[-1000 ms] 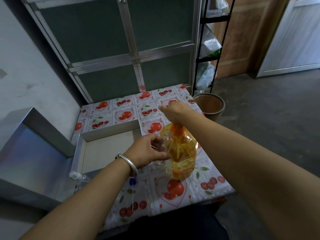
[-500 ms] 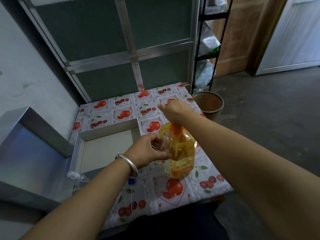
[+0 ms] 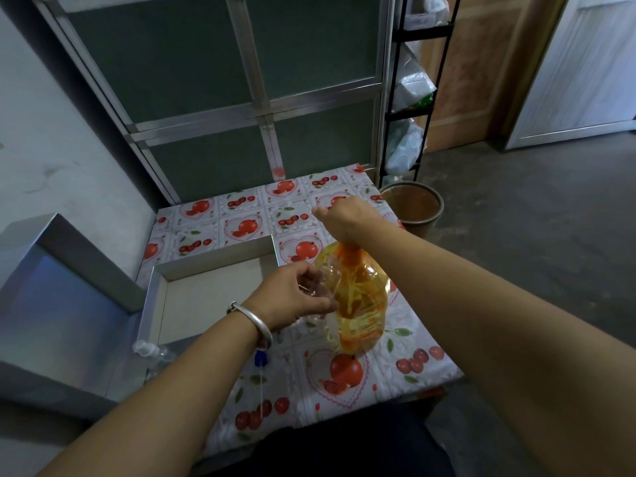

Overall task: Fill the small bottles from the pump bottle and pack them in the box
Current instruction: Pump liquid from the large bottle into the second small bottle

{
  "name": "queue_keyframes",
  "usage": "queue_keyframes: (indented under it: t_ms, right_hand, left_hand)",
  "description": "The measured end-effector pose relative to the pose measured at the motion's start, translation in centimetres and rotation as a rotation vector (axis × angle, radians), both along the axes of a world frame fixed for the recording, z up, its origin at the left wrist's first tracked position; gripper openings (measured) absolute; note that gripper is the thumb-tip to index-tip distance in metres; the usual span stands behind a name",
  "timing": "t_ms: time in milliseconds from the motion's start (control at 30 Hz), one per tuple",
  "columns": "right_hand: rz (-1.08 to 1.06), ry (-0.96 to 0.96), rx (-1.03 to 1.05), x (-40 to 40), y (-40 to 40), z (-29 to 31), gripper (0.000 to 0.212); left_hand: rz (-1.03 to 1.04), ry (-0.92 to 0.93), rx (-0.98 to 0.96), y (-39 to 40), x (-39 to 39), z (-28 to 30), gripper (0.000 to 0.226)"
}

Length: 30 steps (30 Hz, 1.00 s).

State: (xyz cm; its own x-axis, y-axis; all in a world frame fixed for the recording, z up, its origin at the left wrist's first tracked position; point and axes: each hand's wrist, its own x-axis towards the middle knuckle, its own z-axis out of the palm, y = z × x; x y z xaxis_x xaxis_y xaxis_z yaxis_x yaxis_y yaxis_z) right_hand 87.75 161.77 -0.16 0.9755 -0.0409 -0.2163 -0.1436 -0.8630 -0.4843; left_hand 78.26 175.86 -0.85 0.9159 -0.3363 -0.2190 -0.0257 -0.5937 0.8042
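the box (image 3: 161, 297) is sitting open on the left, and the left hand (image 3: 292, 297) is pinching a small bottle (image 3: 325, 284) against the pump bottle (image 3: 361, 304) — clear, probably light and slippery, so gripping its body makes sense. the right hand (image 3: 347, 218) is closing over the pump top — looks heavy with yellow liquid.

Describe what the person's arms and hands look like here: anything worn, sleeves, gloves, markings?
Both forearms are bare, with no sleeves reaching into view, and both hands, left hand and right hand, are ungloved. The only thing worn is a smooth silver metal bangle around the left wrist. No rings, watch or markings can be seen on either arm, though the right hand's fingers are mostly hidden from this view.
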Motion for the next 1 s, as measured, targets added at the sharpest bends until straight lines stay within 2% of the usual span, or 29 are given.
queue_keyframes:
  t_ms: [133, 300, 433, 500, 633, 767, 900, 1000]
  right_hand:
    - [0.015, 0.069, 0.025, -0.2, 0.1, 0.9, 0.062]
    - [0.047, -0.002, -0.053, 0.1, 0.1, 0.0, 0.049]
    - [0.041, 0.014, -0.019, -0.4, 0.1, 0.5, 0.044]
    - [0.026, 0.047, 0.029, -0.6, 0.2, 1.1, 0.047]
    - [0.098, 0.035, -0.049, -0.2, 0.2, 0.6, 0.049]
    - [0.012, -0.03, -0.044, -0.4, 0.0, 0.1, 0.046]
    - [0.035, 0.037, -0.007, -0.6, 0.1, 1.1, 0.057]
    - [0.053, 0.039, -0.014, -0.6, 0.3, 1.1, 0.055]
  left_hand:
    - [0.002, 0.001, 0.012, 0.1, 0.0, 0.1, 0.047]
    - [-0.002, -0.001, 0.017, -0.1, 0.1, -0.2, 0.044]
    - [0.004, 0.005, -0.007, 0.0, 0.0, -0.1, 0.043]
    - [0.01, 0.013, -0.016, 0.1, 0.0, -0.1, 0.045]
    - [0.014, 0.004, -0.016, 0.2, 0.0, -0.4, 0.045]
    - [0.007, 0.006, -0.013, 0.0, -0.1, -0.4, 0.044]
    - [0.002, 0.014, -0.019, 0.0, -0.1, 0.1, 0.044]
    - [0.005, 0.026, -0.048, 0.1, -0.1, 0.3, 0.043]
